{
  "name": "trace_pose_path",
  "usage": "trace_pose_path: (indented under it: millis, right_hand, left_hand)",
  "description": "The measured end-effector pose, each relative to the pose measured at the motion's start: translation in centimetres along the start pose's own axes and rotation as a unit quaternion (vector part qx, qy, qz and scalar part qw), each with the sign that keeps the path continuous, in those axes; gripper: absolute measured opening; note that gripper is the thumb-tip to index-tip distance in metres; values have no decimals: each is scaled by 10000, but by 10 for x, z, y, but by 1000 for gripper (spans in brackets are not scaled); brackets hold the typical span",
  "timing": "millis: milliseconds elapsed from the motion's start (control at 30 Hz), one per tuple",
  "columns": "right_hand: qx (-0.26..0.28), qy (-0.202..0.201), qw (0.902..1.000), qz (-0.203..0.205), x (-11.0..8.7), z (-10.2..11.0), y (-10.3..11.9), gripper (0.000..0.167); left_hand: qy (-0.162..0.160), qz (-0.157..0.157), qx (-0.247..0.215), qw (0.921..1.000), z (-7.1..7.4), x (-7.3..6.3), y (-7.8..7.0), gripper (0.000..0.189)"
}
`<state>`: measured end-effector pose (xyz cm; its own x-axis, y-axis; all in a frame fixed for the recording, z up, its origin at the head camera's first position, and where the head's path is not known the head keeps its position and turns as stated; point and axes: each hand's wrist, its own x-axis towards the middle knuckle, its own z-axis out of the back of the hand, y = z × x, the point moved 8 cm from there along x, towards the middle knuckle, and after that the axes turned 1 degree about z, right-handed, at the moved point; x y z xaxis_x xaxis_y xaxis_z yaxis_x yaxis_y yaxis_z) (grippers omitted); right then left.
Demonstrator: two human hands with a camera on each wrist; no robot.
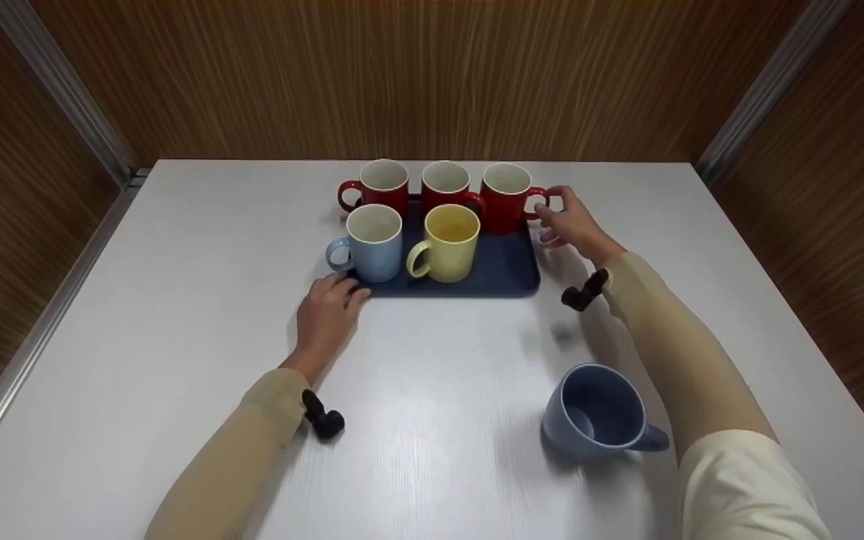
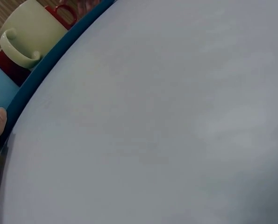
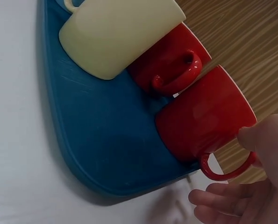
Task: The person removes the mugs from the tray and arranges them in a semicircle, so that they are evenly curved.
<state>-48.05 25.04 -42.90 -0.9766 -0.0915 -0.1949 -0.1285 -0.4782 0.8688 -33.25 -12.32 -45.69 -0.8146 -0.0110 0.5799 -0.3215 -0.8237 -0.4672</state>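
Note:
A dark blue tray (image 1: 507, 262) carries three red mugs along its back, with a light blue mug (image 1: 378, 253) and a yellow mug (image 1: 454, 259) in front. My left hand (image 1: 325, 319) grips the tray's front left corner; in the left wrist view its thumb (image 2: 0, 119) lies on the rim beside the light blue mug. At the back right, my right hand (image 1: 571, 225) pinches the handle of the rightmost red mug (image 1: 501, 206) between thumb and index finger. The other fingers (image 3: 218, 200) hang loose below that handle (image 3: 227, 175). This mug stands upright at the tray's right edge.
A larger blue-grey mug (image 1: 574, 431) stands on the white table (image 1: 432, 420) near the right forearm, its handle to the right. Wood-patterned panels (image 1: 432, 82) rise behind the table and on both sides. The left red mug (image 1: 387, 196) has its handle turned left.

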Motion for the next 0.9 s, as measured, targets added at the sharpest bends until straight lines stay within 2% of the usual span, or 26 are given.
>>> trace_pose_path:
  millis: [233,400,533,633,733,900]
  right_hand:
    - [410,-138,9990,-59,9,-2,-3,42]
    - [546,-22,9983,-222,13,-5,-7,42]
    - [813,18,9959,-407,14,-5,-10,34]
    - [1269,73,9902,-584,12,-3,-11,28]
    - [1717,200,9823,-727,10,-1,-12,30]
    - [2147,336,9727,-820,4,-1,-11,34]
  left_hand:
    - [5,26,2,10000,1,1,1,27]
    - [43,120,14,9999,-1,1,3,28]
    - [108,180,90,9997,-4,1,4,30]
    - [164,176,112,9996,-4,3,2,31]
    - [162,124,121,9997,-4,4,0,32]
    - [139,71,95,9998,-3,6,-1,30]
